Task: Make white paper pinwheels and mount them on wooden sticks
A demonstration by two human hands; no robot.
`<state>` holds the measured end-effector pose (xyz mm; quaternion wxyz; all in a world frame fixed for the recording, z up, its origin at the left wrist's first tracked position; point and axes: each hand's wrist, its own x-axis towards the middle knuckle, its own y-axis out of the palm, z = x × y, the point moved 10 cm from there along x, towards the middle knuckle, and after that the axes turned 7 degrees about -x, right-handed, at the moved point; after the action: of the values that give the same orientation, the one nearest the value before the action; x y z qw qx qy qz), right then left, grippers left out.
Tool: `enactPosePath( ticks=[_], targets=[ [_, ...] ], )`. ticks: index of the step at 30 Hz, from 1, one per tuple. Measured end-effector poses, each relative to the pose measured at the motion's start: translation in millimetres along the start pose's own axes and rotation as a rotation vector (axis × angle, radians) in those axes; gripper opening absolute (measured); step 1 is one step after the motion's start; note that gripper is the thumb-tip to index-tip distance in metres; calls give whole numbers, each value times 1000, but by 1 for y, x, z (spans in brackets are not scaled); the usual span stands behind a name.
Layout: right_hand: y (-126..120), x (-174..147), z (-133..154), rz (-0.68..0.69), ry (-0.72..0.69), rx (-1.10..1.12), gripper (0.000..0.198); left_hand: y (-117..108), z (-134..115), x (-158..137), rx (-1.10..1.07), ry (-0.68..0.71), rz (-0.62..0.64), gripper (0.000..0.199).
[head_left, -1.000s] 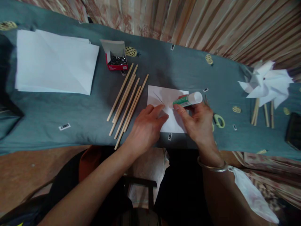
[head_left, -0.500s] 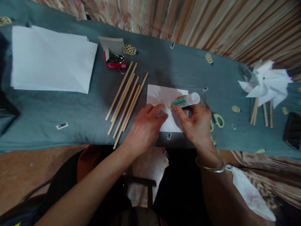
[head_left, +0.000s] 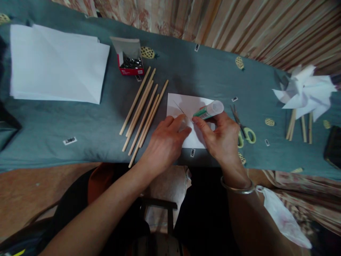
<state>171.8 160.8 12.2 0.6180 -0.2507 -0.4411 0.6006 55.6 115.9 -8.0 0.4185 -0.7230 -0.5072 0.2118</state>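
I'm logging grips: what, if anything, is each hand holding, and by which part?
The right hand holds the glue tube by its green part. Whether the left hand, at the paper, pinches anything cannot be told.

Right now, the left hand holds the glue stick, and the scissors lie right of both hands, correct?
No: the head view shows the glue stick in the right hand, not the left hand. The scissors do lie right of both.
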Motion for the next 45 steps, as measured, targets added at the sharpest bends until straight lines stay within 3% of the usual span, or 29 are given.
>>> enactPosePath(
  ticks=[7, 14, 38, 45],
  targets=[
    [3, 1, 1, 21, 9, -32, 30, 0, 0, 1, 6, -4, 2, 35],
    [5, -1, 3, 16, 9, 35, 23, 1, 1, 1, -7, -12, 14, 34],
    [6, -8, 15, 46, -81, -71, 36, 3, 1, 0, 4, -2, 30, 37],
    [7, -8, 13, 58, -71, -35, 31, 0, 0, 1, -3, 7, 26, 35]
  ],
)
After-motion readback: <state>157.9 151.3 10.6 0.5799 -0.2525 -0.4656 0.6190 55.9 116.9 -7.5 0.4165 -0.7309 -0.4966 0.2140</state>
